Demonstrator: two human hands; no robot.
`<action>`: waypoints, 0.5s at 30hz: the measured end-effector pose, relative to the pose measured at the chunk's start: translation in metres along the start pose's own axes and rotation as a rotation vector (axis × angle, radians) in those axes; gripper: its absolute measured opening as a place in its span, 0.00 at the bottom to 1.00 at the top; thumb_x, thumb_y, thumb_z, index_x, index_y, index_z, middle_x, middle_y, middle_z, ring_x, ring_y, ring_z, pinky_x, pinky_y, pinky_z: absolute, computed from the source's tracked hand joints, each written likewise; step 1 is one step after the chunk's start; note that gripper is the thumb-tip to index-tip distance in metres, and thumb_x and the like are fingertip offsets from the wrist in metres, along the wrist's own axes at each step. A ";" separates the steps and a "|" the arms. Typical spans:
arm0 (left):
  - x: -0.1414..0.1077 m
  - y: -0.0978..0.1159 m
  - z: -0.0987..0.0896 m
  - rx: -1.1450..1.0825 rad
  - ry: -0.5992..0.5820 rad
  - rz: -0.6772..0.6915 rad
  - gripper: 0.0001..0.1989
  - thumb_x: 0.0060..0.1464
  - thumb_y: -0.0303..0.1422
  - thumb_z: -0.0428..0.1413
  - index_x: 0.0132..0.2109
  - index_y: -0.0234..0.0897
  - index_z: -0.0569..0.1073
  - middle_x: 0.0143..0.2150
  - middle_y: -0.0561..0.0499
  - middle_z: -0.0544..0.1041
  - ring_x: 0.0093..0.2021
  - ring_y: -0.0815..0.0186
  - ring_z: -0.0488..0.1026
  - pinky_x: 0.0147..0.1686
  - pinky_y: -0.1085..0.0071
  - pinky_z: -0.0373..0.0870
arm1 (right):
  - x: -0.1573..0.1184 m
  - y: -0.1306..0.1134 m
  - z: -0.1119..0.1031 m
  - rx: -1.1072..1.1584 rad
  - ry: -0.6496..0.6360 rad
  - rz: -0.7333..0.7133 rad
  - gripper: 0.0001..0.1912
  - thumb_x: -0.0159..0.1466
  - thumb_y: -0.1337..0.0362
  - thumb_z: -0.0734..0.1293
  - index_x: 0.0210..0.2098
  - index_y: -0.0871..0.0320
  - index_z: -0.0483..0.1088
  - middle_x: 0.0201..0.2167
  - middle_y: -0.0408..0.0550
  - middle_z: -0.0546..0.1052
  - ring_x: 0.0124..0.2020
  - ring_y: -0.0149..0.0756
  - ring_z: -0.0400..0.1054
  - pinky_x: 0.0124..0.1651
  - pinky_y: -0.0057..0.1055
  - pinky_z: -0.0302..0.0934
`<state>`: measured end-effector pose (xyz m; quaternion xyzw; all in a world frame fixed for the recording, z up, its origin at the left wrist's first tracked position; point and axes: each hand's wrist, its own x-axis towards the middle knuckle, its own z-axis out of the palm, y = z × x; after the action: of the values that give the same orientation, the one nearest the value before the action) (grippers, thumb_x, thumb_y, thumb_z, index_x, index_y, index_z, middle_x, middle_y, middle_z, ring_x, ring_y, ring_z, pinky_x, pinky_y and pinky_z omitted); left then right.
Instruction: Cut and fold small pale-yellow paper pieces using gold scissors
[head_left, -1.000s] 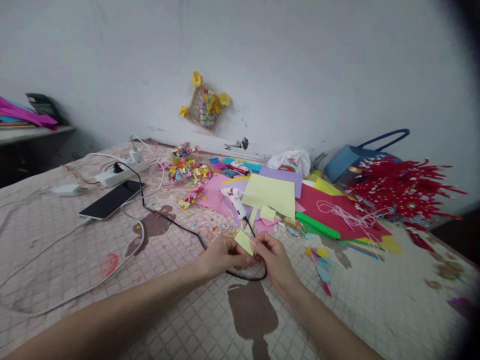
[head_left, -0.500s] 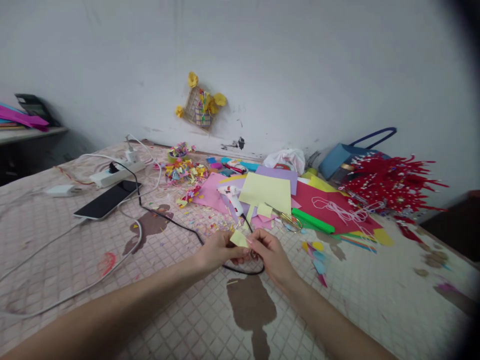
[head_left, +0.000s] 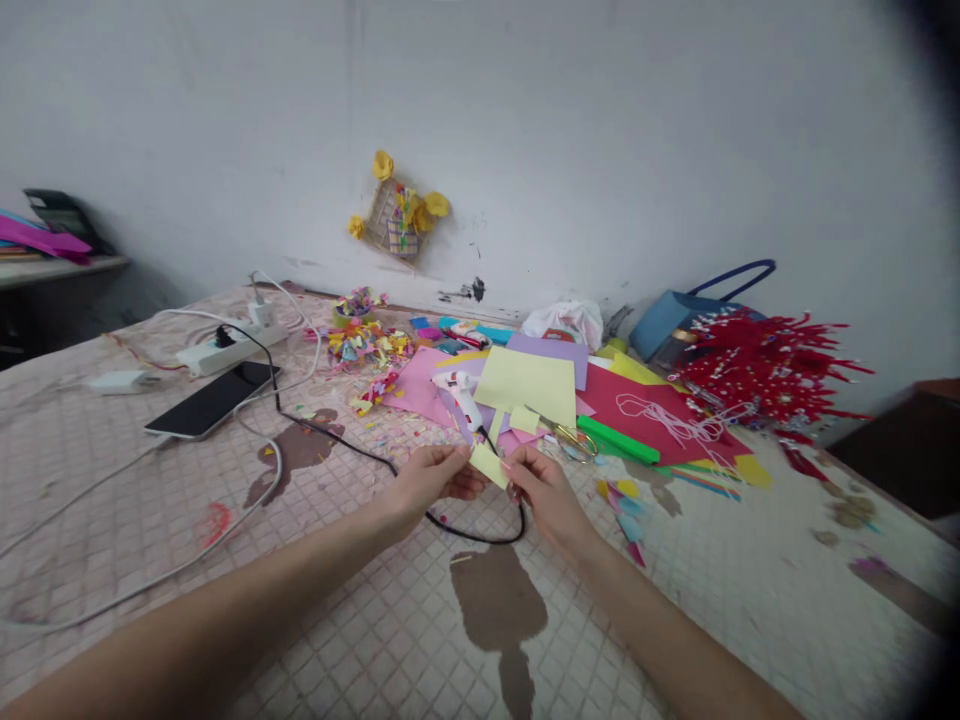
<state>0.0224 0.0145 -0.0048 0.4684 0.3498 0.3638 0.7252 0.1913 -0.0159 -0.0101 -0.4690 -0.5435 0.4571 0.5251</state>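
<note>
A smartphone is lying near a power strip, yellow flowers are adorning a wall hanging, while a blue bag is standing farther right.

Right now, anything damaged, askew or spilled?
Yes. The table cover looks torn, with brown patches showing where its pale surface is missing. Loose paper scraps are strewn left of the glue gun. The wall has a black smudge, and the woven hanging sits slanted.

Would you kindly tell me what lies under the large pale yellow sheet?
The pale yellow sheet partly covers a purple sheet at its far edge; anything wholly beneath is hidden.
</note>
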 end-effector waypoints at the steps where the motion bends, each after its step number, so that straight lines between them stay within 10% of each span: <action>1: 0.001 0.002 -0.001 -0.024 -0.002 -0.053 0.24 0.49 0.49 0.51 0.31 0.28 0.72 0.30 0.42 0.78 0.27 0.68 0.73 0.30 0.73 0.69 | 0.000 -0.001 -0.002 -0.054 0.009 -0.058 0.11 0.57 0.59 0.64 0.24 0.57 0.62 0.19 0.38 0.61 0.20 0.28 0.55 0.23 0.25 0.50; 8: -0.001 0.009 -0.003 -0.146 -0.176 -0.378 0.16 0.49 0.41 0.55 0.32 0.29 0.73 0.28 0.45 0.79 0.24 0.71 0.74 0.24 0.78 0.68 | 0.002 -0.009 -0.015 -0.454 -0.026 -0.526 0.05 0.59 0.63 0.63 0.30 0.53 0.71 0.31 0.47 0.70 0.37 0.39 0.63 0.41 0.37 0.57; 15: -0.005 0.007 0.002 0.083 -0.079 -0.097 0.15 0.43 0.40 0.60 0.28 0.30 0.70 0.26 0.47 0.78 0.23 0.71 0.73 0.24 0.77 0.68 | 0.003 -0.002 -0.006 0.001 -0.067 -0.056 0.19 0.63 0.50 0.54 0.33 0.57 0.67 0.24 0.45 0.69 0.22 0.31 0.61 0.24 0.28 0.57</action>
<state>0.0205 0.0116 0.0035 0.4946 0.3580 0.2948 0.7350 0.1970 -0.0134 -0.0081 -0.4378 -0.5735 0.4578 0.5195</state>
